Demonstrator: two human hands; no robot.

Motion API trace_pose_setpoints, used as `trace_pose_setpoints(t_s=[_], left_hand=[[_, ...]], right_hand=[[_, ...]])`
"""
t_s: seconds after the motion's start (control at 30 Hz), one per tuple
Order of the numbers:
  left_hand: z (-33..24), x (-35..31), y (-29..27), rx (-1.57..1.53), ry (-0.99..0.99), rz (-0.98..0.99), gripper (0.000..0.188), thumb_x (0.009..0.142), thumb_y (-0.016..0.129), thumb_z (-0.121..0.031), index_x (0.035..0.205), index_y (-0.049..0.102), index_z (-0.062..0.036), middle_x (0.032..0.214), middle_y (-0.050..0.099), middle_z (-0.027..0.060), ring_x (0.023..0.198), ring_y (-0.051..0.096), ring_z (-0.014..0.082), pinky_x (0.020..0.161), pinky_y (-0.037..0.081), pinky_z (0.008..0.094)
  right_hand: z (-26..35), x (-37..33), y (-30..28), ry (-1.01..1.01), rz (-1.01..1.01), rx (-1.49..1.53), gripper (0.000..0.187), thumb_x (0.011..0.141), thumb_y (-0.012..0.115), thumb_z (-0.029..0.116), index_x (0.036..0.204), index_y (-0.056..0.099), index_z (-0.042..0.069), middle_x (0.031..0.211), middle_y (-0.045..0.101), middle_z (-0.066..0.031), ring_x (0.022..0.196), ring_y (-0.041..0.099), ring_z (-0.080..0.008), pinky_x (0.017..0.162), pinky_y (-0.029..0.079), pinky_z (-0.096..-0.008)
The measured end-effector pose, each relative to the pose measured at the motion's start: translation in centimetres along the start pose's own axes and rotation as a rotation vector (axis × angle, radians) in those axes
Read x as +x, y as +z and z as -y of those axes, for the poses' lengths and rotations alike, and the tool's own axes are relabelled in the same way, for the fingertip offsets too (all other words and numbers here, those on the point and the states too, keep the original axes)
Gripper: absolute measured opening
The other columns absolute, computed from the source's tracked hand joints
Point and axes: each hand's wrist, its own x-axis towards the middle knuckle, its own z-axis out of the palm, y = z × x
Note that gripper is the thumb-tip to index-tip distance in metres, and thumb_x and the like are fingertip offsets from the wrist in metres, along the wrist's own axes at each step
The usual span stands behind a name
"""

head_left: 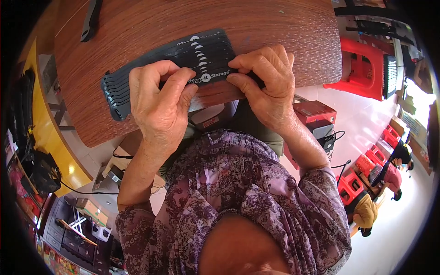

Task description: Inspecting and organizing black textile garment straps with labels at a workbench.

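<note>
An overlapping row of black storage straps [183, 51] with white print lies slanted on the wooden table. Their folded ends fan out at the left, and the right ends line up in a neat edge. My left hand [158, 101] is closed over the near side of the straps, its thumb and fingers pinching close to the white print. At the right end, my right hand [270, 82] pinches the edge of the straps between thumb and fingers. The other fingers of both hands are curled in. Part of the near strap is hidden beneath my left hand.
A separate dark strap-like piece [91, 20] rests at the table's far left. The table's near edge [302, 85] runs just past my hands. A red plastic stool [366, 68] stands to the right, with a red box [314, 112] below the table. Other people [366, 208] sit farther right.
</note>
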Motion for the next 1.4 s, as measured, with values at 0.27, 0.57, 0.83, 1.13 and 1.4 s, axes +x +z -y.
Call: trace_pose_setpoints(t_s=[0.27, 0.57, 0.83, 1.13, 1.4], left_hand=[[0.0, 0.4, 0.0, -0.03, -0.014, 0.033, 0.04, 0.049, 0.076, 0.006, 0.086, 0.065, -0.0037, 0.087, 0.054, 0.0041, 0.078, 0.049, 0.0219, 0.063, 0.041, 0.0328], [0.0, 0.5, 0.0, -0.043, -0.014, 0.058, 0.041, 0.048, 0.075, 0.006, 0.086, 0.064, -0.0038, 0.087, 0.054, 0.004, 0.08, 0.049, 0.0235, 0.068, 0.039, 0.0355], [-0.3, 1.0, -0.2, 0.005, -0.042, 0.117, 0.042, 0.047, 0.074, 0.007, 0.085, 0.061, -0.0056, 0.087, 0.052, 0.0033, 0.082, 0.05, 0.0238, 0.07, 0.038, 0.0358], [-0.3, 2.1, -0.4, -0.017, -0.067, 0.225, 0.037, 0.05, 0.073, 0.009, 0.079, 0.057, -0.0059, 0.083, 0.052, 0.0023, 0.081, 0.05, 0.0235, 0.07, 0.038, 0.0357], [-0.2, 2.0, -0.4, -0.021, -0.037, 0.219, 0.038, 0.049, 0.072, 0.01, 0.08, 0.056, -0.0055, 0.083, 0.052, 0.0021, 0.081, 0.05, 0.0233, 0.069, 0.038, 0.036]], right_hand=[[0.7, 0.4, 0.1, 0.04, 0.012, 0.027, 0.027, 0.062, 0.076, 0.008, 0.086, 0.063, 0.01, 0.075, 0.055, 0.0016, 0.078, 0.049, -0.0178, 0.075, 0.034, -0.0318], [0.7, 0.5, 0.1, 0.041, 0.04, 0.024, 0.026, 0.062, 0.074, 0.006, 0.085, 0.062, 0.011, 0.074, 0.054, 0.0011, 0.076, 0.048, -0.0187, 0.074, 0.033, -0.0325], [0.6, 0.3, 0.7, 0.034, -0.016, 0.068, 0.028, 0.059, 0.073, 0.004, 0.083, 0.062, 0.014, 0.071, 0.051, 0.0031, 0.077, 0.046, -0.0201, 0.072, 0.03, -0.0355], [0.5, 0.2, 1.0, 0.045, -0.052, 0.065, 0.03, 0.058, 0.073, 0.005, 0.085, 0.064, 0.014, 0.073, 0.052, 0.0018, 0.078, 0.046, -0.0209, 0.073, 0.03, -0.036], [0.4, 0.1, 0.7, -0.001, -0.008, 0.028, 0.03, 0.06, 0.072, 0.004, 0.088, 0.067, 0.014, 0.076, 0.054, 0.0012, 0.079, 0.048, -0.0196, 0.074, 0.031, -0.0347]])
